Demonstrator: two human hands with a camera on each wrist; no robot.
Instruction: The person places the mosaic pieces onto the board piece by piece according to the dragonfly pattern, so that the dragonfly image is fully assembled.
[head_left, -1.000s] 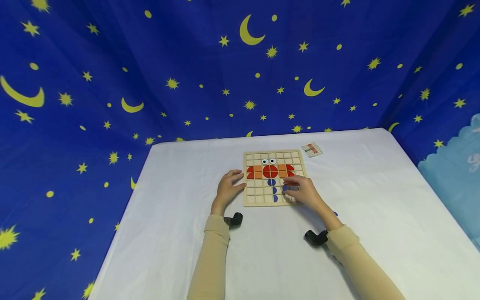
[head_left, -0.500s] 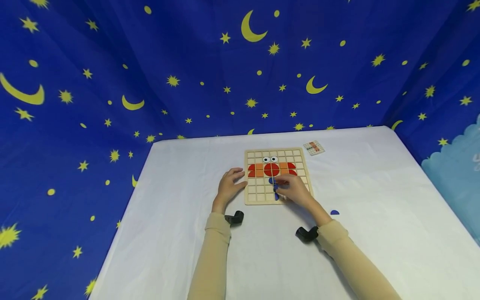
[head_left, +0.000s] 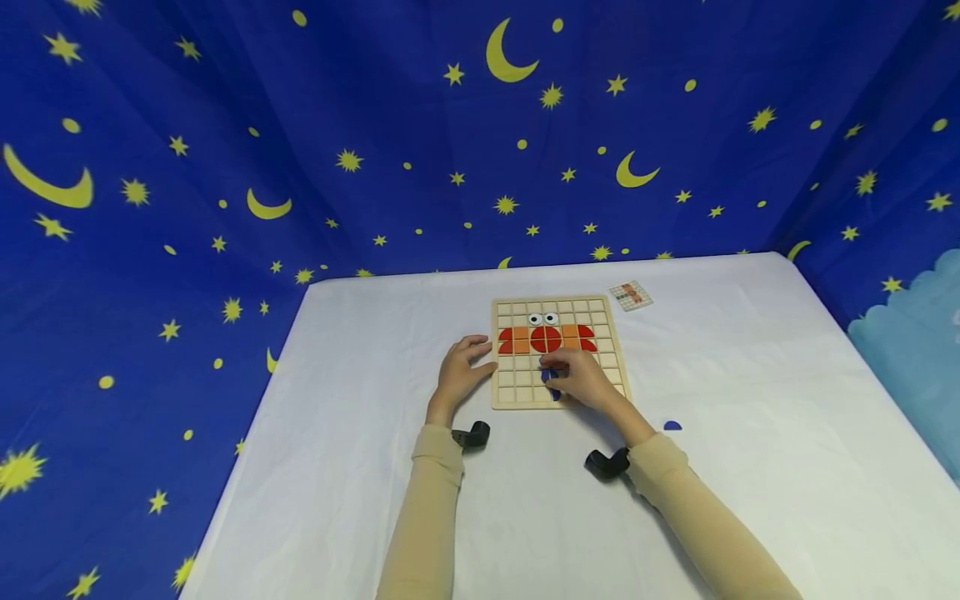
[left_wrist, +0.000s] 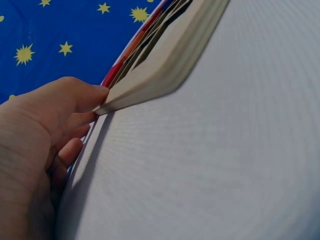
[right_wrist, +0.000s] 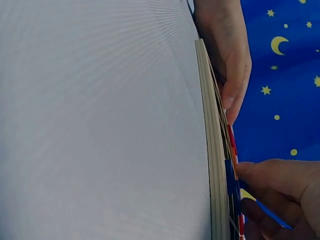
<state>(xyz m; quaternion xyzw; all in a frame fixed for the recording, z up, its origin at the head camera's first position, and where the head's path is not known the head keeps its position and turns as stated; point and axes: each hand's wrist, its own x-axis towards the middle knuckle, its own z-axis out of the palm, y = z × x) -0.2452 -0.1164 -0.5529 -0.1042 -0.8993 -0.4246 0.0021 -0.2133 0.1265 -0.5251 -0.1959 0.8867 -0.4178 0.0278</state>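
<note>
A square wooden grid board lies on the table, bearing red, orange and blue pieces and two eye pieces. At its left edge my left hand touches the frame; the left wrist view shows that thumb against the wooden rim. Over the board's lower middle, my right hand pinches a small blue piece beside the blue column. Its fingers partly hide the blue pieces beneath. In the right wrist view, the right thumb and fingers are low at the board's surface, seen nearly edge-on.
A blue half-circle piece lies on the white tablecloth right of the board. A small pattern card rests past the board's upper right corner. Blue star-printed cloth hangs behind the table.
My right hand has moved left across the board with the blue piece, from right of the blue column to over it. The left hand has stayed at the board's edge.
</note>
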